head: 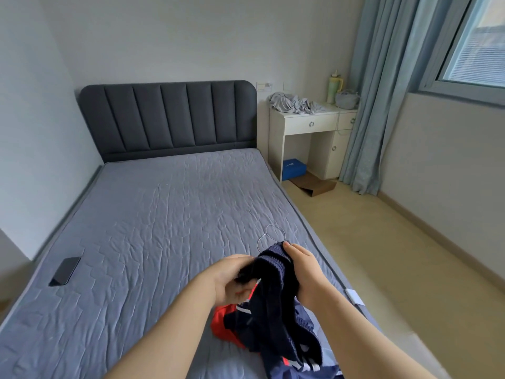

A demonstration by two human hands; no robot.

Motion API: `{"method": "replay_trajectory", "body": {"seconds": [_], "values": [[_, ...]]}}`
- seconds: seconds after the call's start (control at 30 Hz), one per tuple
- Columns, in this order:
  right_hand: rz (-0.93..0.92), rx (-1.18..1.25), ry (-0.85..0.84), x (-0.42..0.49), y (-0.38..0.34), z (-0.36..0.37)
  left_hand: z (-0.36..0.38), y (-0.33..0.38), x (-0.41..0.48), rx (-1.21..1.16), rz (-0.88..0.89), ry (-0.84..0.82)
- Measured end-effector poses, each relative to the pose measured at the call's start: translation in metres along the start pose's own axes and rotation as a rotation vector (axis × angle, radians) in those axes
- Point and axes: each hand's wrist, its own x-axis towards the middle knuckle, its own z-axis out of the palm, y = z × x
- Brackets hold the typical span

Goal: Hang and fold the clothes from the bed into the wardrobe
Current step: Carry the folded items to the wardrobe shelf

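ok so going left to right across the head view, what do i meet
phone → left hand → right hand → curtain → window. The navy garment gripped by both hands and the white desk overlap these, so they are left out.

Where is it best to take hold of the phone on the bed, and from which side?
Pinch the phone across its two long edges, coming from above: it lies flat on the bed near the left edge, with both edges exposed.
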Motion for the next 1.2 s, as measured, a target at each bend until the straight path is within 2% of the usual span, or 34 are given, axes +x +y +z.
{"method": "replay_trajectory", "body": {"seconds": [0.1,0.23,0.33,0.4,0.5,0.57,0.63,0.7,0.77,0.93,1.03,1.1,1.17,1.2], "values": [[-0.011,-0.045,0.013,0.001,0.0,-0.002,0.005,0.013,0.002,-0.254,0.14,0.065],[-0.028,-0.179,-0.126,-0.003,0.008,-0.001,0.01,0.033,-0.007,-0.518,0.249,0.092],[-0.075,-0.323,-0.21,-0.005,0.014,0.001,0.014,0.038,-0.018,-0.587,0.3,0.016],[-0.107,-0.434,-0.222,-0.006,0.016,0.006,0.014,0.038,-0.023,-0.565,0.333,-0.101],[-0.146,-0.498,-0.084,-0.004,0.019,0.006,0.01,0.036,-0.032,-0.429,0.382,-0.287],[-0.143,-0.43,-0.074,-0.002,0.021,0.004,0.007,0.034,-0.033,-0.377,0.44,-0.29],[-0.158,-0.309,-0.119,-0.003,0.025,0.004,0.007,0.032,-0.029,-0.299,0.537,-0.121],[-0.205,-0.238,-0.163,-0.002,0.028,0.007,0.006,0.032,-0.024,-0.053,0.659,0.163],[-0.229,-0.277,-0.202,0.001,0.028,0.013,0.006,0.031,-0.022,0.217,0.724,0.348],[-0.219,-0.821,0.014,0.012,0.028,0.011,0.002,0.029,-0.02,0.458,0.777,0.537],[-0.157,-0.975,0.029,0.014,0.035,-0.004,-0.012,0.035,-0.02,0.514,0.756,0.541],[-0.079,-1.067,0.012,0.014,0.04,-0.01,-0.021,0.039,-0.021,0.721,0.704,0.55],[-0.032,-1.087,0.017,0.014,0.045,-0.011,-0.026,0.041,-0.021,0.985,0.699,0.661],[-0.027,-1.074,0.034,0.013,0.046,-0.01,-0.028,0.042,-0.02,1.003,0.725,0.683]]}}
